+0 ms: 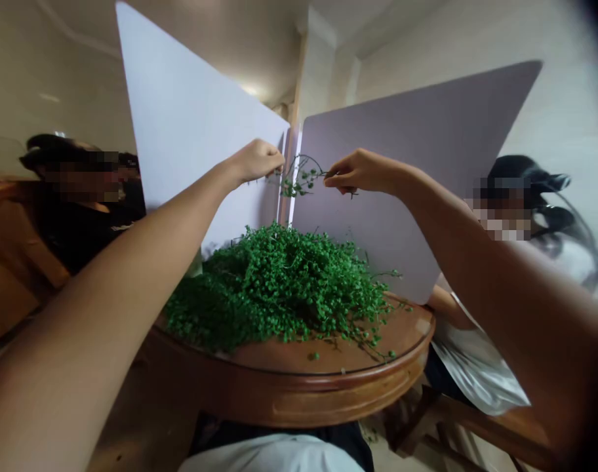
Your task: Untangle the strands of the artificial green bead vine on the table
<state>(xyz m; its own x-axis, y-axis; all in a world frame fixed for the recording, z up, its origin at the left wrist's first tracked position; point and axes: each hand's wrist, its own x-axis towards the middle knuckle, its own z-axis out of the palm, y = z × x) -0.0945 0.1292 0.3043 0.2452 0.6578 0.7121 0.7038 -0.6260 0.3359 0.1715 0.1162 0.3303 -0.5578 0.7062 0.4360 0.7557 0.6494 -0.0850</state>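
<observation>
A thin green sprig (299, 180) with tiny round leaves hangs in the air between my two hands. My left hand (256, 160) is closed in a pinch on its left end. Its right end is pinched by my right hand (360, 172). Both hands are raised well above a big heap of the same green foliage (279, 285) piled on a round wooden table (328, 380).
Two white divider boards (195, 124) (402, 164) stand on the table behind the heap. A person sits at the left (82, 216) and another at the right (520, 216). Loose leaf bits (313, 356) lie near the table's front rim.
</observation>
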